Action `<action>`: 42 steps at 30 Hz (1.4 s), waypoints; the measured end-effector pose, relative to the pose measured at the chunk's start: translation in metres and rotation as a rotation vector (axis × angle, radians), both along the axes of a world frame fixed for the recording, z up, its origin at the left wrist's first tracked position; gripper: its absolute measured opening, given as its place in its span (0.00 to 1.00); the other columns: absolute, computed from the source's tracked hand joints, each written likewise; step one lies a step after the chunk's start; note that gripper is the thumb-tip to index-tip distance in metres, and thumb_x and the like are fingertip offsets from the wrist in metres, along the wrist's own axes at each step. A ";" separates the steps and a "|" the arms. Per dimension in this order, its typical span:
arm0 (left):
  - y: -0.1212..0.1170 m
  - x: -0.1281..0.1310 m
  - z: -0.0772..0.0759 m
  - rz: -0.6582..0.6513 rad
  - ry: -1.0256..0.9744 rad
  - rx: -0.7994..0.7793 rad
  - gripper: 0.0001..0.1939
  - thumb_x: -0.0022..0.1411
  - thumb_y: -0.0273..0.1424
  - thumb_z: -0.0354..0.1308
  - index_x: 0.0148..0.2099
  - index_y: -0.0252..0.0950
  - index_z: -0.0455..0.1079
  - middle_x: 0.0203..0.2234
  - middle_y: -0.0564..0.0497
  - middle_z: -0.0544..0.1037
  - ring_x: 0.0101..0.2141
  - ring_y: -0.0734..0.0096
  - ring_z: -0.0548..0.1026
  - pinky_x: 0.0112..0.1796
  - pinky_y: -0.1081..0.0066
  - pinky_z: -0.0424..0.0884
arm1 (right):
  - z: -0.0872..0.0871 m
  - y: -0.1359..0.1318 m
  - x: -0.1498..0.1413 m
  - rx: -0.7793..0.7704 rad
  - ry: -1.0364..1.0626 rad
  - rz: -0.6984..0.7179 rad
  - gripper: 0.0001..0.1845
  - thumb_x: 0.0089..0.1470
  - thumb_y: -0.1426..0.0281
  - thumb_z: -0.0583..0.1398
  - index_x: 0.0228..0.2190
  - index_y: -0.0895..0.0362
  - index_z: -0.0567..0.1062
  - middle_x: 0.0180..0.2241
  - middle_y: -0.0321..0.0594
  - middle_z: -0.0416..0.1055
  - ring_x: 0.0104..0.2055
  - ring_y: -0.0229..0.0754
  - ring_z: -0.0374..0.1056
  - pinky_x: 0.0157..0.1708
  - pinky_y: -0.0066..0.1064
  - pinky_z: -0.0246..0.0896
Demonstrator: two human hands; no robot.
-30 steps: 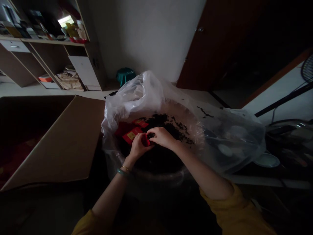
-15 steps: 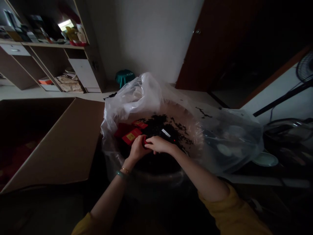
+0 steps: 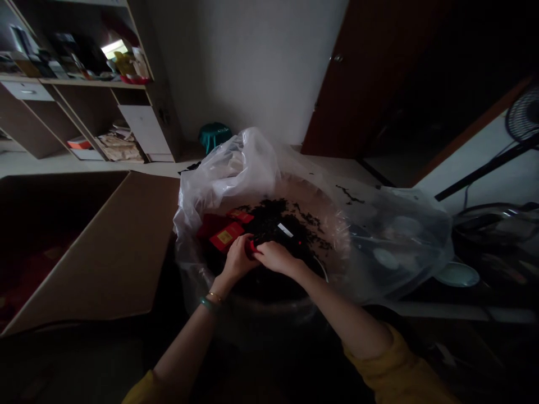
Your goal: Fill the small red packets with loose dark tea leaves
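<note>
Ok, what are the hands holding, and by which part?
A small red packet, pinched between the left hand and the right hand; the fingers hide most of it, so which part is gripped cannot be told.

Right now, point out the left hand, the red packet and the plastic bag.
left hand (image 3: 238,259): head view, back of the hand.
red packet (image 3: 224,237): head view, its gold label.
plastic bag (image 3: 229,182): head view, bunched upper part.

Free room lies above the dark tea leaves (image 3: 273,221), walled behind and right by bunched plastic sheeting (image 3: 227,179)
</note>
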State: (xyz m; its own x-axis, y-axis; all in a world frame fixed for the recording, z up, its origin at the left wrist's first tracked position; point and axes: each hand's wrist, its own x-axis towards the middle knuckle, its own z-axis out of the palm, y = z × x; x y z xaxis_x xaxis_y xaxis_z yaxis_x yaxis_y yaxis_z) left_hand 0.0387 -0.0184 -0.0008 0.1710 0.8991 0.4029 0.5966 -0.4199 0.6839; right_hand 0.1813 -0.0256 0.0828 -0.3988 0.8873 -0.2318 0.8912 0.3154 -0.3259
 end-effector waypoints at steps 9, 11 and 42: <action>0.003 -0.005 0.002 -0.057 -0.067 -0.059 0.17 0.44 0.29 0.65 0.40 0.35 0.70 0.33 0.50 0.75 0.34 0.67 0.73 0.37 0.69 0.68 | -0.005 -0.003 0.010 0.252 0.511 -0.142 0.08 0.46 0.65 0.66 0.32 0.54 0.78 0.33 0.38 0.78 0.35 0.41 0.73 0.37 0.29 0.63; 0.003 -0.004 0.000 -0.066 -0.076 -0.068 0.12 0.44 0.27 0.64 0.34 0.35 0.70 0.29 0.52 0.72 0.31 0.71 0.71 0.33 0.73 0.66 | -0.012 -0.004 0.002 0.252 0.544 -0.110 0.04 0.47 0.67 0.65 0.29 0.53 0.79 0.33 0.39 0.78 0.36 0.42 0.73 0.39 0.30 0.63; -0.003 0.003 0.015 -0.134 -0.641 -0.456 0.22 0.33 0.41 0.72 0.28 0.32 0.75 0.20 0.53 0.76 0.21 0.73 0.69 0.24 0.75 0.66 | -0.017 -0.014 0.038 0.435 0.731 -0.063 0.17 0.45 0.66 0.67 0.40 0.51 0.78 0.42 0.41 0.74 0.46 0.44 0.69 0.43 0.35 0.66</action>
